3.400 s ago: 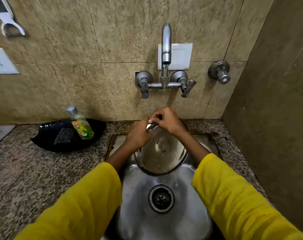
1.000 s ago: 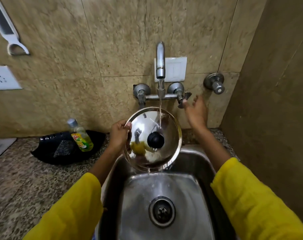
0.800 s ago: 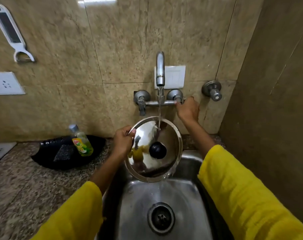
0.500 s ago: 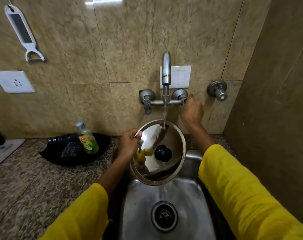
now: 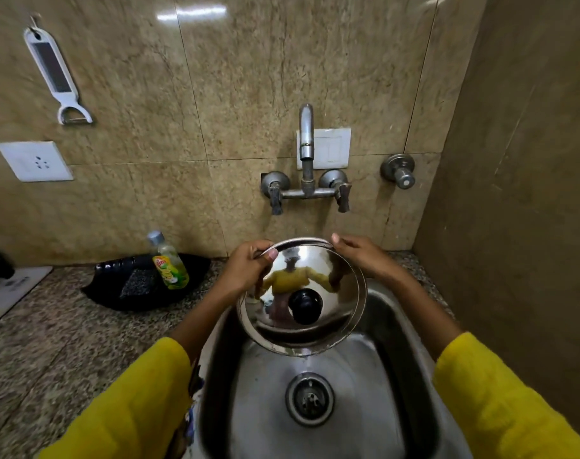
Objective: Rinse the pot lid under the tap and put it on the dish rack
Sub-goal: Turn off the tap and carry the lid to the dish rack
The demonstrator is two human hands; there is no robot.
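Observation:
A shiny steel pot lid [image 5: 335, 283] with a black knob [image 5: 305, 306] is held tilted over the steel sink [image 5: 391, 369], its top side facing me. My left hand [image 5: 245, 273] grips its upper left rim. My right hand [image 5: 361, 253] holds the upper right rim with the fingertips. The wall tap [image 5: 306, 150] stands above the lid, and no water runs from it. Water drips off the lid's lower edge. No dish rack is in view.
A dish soap bottle [image 5: 167, 261] leans in a black tray [image 5: 116, 293] on the granite counter [image 5: 50, 342] left of the sink. A peeler [image 5: 55, 74] and a socket [image 5: 35, 160] are on the tiled wall. A side wall rises close on the right.
My right hand left the tap's right handle and took hold of the lid's rim. The water stream stopped. The lid came lower, toward me.

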